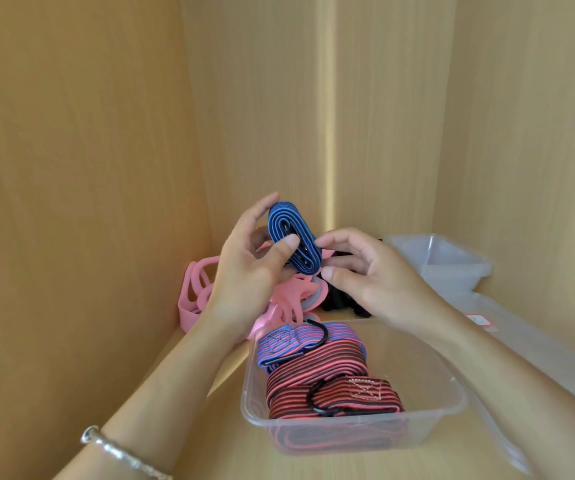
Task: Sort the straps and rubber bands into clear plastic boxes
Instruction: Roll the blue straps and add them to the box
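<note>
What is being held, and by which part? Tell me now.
Coiled blue strap: left hand grips its middle, thumb in front; right hand pinches its lower right edge.

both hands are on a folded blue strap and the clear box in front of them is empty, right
Not quite. The head view shows the left hand and right hand on the folded blue strap, but the clear box in front is not empty: it holds several striped straps with hooks.
</note>
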Demonstrator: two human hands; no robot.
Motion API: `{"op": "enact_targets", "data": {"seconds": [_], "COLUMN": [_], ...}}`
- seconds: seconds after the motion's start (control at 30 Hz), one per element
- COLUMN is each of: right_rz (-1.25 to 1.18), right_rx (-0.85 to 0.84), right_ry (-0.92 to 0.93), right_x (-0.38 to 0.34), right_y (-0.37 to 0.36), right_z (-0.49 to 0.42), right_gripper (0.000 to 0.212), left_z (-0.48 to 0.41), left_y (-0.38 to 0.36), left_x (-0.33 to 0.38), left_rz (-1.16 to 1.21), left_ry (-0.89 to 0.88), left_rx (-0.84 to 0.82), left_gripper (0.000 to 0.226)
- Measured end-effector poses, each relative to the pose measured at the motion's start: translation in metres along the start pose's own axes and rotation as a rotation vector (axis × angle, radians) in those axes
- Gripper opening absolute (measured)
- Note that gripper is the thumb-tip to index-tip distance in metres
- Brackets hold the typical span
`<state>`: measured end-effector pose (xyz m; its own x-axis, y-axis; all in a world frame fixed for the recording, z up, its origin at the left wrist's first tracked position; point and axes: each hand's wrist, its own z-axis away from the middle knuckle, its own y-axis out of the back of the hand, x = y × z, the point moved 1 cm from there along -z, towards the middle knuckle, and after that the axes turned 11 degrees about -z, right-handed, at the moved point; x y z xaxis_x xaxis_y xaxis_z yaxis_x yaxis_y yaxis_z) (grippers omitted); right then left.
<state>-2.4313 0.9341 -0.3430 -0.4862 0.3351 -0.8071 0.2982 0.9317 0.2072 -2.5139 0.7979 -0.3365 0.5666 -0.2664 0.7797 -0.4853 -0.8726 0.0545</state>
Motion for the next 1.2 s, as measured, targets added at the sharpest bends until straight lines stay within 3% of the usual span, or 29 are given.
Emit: {"op": "enact_targets", "data": {"seconds": [0.2, 0.53, 0.97, 1.1, 1.2], "right_rz": [-0.120, -0.099, -0.123, -0.148, -0.208], "right_rx": [0.024, 0.137, 0.126, 0.136, 0.203], "right_ry": [0.041, 0.079, 0.045, 0.036, 0.045], "right_x": [-0.001, 0.000, 0.005, 0.004, -0.002], "right_y": [0.000, -0.003, 0.001, 0.002, 0.005], "right_z": [0.001, 0.001, 0.000, -0.001, -0.003], "right_gripper": [0.033, 0.033, 0.036, 0.034, 0.031], "left_z": [0.002, 0.000, 0.001, -0.001, -0.001], "left_y": [-0.005, -0.009, -0.013, -0.009, 0.003], "left_x": [0.001, -0.005, -0.009, -0.016, -0.022], "left_rz": [0.124, 0.048, 0.138, -0.058, -0.445], "left_ry": [0.023, -0.007, 0.041, 0.006, -0.071], "left_rx": [-0.060, -0.155, -0.141, -0.208, -0.347], "left_gripper": [0.042, 0.052, 0.045, 0.051, 0.056]}}
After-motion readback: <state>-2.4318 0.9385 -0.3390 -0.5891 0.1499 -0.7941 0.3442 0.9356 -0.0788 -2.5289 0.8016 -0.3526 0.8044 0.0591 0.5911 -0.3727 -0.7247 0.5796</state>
